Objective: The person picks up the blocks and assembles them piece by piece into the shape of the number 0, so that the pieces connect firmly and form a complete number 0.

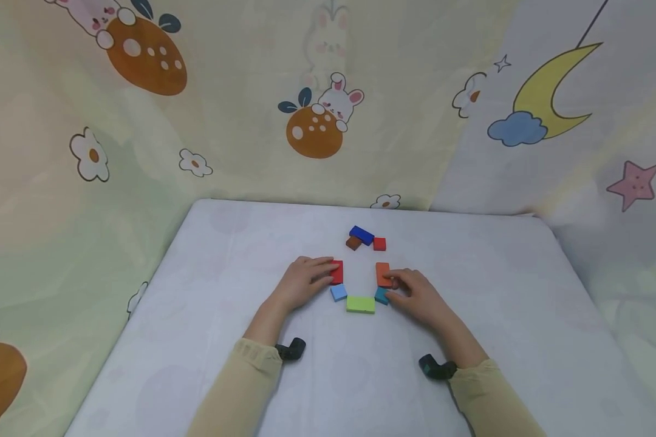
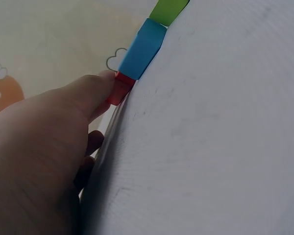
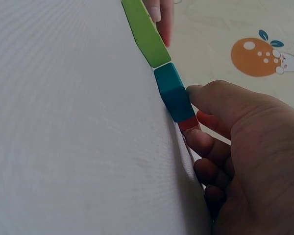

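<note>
In the head view, my left hand (image 1: pixel 305 280) has its fingertips on the left side and top of a red block (image 1: pixel 337 274), the thumb near its lower end. The thumb also shows against the red block (image 2: pixel 121 89) in the left wrist view. My right hand (image 1: pixel 418 294) touches an orange block (image 1: pixel 382 271) with its index finger, while its thumb rests at a teal block (image 1: pixel 381 295). A light blue block (image 1: pixel 339 292) lies below the red one. A lime green block (image 1: pixel 361 304) lies between the light blue and teal blocks, closing a U shape.
Behind the U, a dark blue block (image 1: pixel 362 235) lies against a brown block (image 1: pixel 353 243), with a small red block (image 1: pixel 379 244) to the right. All lie on a white-covered table (image 1: pixel 328 382). A patterned cloth backdrop (image 1: pixel 240 109) hangs behind it.
</note>
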`<state>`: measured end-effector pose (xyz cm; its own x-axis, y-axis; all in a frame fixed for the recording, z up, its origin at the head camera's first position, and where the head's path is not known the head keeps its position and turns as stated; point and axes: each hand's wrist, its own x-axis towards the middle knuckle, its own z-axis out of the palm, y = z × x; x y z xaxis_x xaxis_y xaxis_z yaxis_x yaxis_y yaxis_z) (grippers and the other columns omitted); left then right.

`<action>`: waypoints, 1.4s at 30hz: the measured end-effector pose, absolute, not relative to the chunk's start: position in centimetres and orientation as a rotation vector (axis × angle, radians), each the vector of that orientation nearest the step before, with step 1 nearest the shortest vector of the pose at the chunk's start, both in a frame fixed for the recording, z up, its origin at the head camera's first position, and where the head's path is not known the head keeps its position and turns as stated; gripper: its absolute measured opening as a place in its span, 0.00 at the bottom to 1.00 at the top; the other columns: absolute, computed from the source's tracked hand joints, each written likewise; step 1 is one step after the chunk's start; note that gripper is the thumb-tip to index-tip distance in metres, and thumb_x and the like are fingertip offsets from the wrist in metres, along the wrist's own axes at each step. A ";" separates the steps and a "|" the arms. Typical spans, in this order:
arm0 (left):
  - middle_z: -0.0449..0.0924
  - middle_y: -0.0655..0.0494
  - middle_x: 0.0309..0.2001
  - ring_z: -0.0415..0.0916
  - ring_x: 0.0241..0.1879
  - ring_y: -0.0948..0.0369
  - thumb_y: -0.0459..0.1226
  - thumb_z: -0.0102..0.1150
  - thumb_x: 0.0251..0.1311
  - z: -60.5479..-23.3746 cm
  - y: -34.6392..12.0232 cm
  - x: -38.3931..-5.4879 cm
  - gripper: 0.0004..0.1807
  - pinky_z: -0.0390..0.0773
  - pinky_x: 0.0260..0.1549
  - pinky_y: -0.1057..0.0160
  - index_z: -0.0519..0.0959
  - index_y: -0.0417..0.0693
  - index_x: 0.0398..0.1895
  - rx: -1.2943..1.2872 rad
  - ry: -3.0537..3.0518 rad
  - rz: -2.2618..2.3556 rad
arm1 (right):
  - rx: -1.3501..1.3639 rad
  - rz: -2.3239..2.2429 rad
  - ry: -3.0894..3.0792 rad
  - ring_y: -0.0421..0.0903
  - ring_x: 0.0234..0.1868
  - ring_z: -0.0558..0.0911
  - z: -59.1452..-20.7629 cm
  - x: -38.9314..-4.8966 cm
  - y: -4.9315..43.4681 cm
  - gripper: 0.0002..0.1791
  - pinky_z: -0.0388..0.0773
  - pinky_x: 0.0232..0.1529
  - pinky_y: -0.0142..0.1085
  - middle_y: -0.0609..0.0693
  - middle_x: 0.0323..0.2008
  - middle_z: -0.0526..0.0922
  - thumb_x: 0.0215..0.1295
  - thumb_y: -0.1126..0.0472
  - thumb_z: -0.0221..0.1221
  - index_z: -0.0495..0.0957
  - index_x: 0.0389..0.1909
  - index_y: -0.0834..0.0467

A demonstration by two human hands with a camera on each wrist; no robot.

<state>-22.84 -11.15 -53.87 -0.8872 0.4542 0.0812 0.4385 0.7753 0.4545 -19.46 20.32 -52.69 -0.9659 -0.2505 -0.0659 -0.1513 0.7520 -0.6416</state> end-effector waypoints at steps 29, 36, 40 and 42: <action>0.63 0.63 0.74 0.60 0.70 0.52 0.63 0.53 0.63 -53.2 -11.4 -22.5 0.22 0.63 0.67 0.43 0.74 0.83 0.61 0.792 2.937 0.584 | -0.370 -0.983 2.822 0.45 0.50 0.71 -52.4 -20.1 19.7 0.26 0.74 0.52 0.43 0.43 0.41 0.76 0.63 0.49 0.65 0.74 0.62 0.44; 0.63 0.61 0.73 0.60 0.70 0.51 0.62 0.54 0.64 -52.8 -11.2 -22.3 0.23 0.64 0.66 0.42 0.75 0.81 0.62 0.818 2.900 0.614 | -0.316 -1.026 2.789 0.46 0.52 0.71 -52.4 -19.8 20.0 0.25 0.74 0.55 0.45 0.44 0.43 0.76 0.65 0.47 0.63 0.74 0.62 0.44; 0.64 0.61 0.73 0.60 0.70 0.51 0.62 0.54 0.64 -52.9 -11.0 -22.3 0.23 0.64 0.66 0.43 0.74 0.81 0.63 0.830 2.895 0.598 | -0.218 -1.104 2.691 0.48 0.52 0.72 -51.9 -19.7 20.5 0.24 0.76 0.54 0.45 0.46 0.47 0.76 0.67 0.45 0.61 0.73 0.62 0.43; 0.64 0.61 0.73 0.61 0.70 0.51 0.62 0.54 0.64 -53.0 -10.9 -22.3 0.23 0.65 0.66 0.43 0.73 0.82 0.63 0.840 2.903 0.588 | -0.174 -1.115 2.651 0.49 0.53 0.73 -51.3 -19.9 20.9 0.23 0.77 0.54 0.44 0.48 0.50 0.76 0.68 0.45 0.59 0.73 0.62 0.42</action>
<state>-22.32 -10.94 -53.03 -0.8493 0.5260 0.0449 0.5020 0.7783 0.3770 -19.93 20.92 -51.32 -0.9591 -0.2087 -0.1912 -0.0093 0.6982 -0.7158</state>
